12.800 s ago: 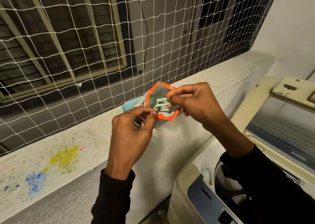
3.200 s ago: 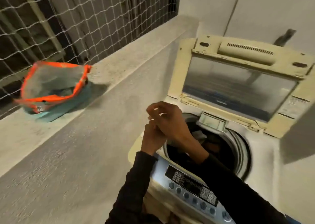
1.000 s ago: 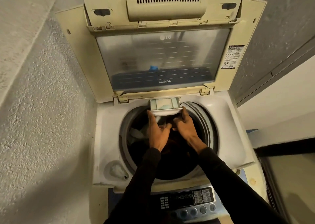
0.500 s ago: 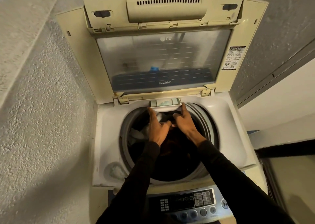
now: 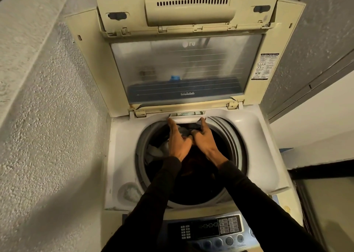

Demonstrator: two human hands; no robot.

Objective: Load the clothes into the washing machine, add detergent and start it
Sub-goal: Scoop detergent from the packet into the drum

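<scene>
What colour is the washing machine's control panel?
Blue-grey with a black display, on the control panel; the head view shows it best.

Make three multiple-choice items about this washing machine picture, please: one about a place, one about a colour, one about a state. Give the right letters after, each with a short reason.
1. Where is the detergent drawer?
A. at the back rim of the tub, under the lid hinge
B. beside the control panel
C. on the wall ledge

2. What colour are the person's sleeves?
A. white
B. black
C. orange

3. What state is the lid in?
A. shut flat
B. taken off
C. raised open, standing upright

Answers:
1 A: the left hand and the right hand both reach to the drawer front at the far edge of the tub opening, just below the hinge.
2 B: both forearms are covered in black cloth.
3 C: the lid stands up behind the tub and the clothes inside are in plain view.
</scene>
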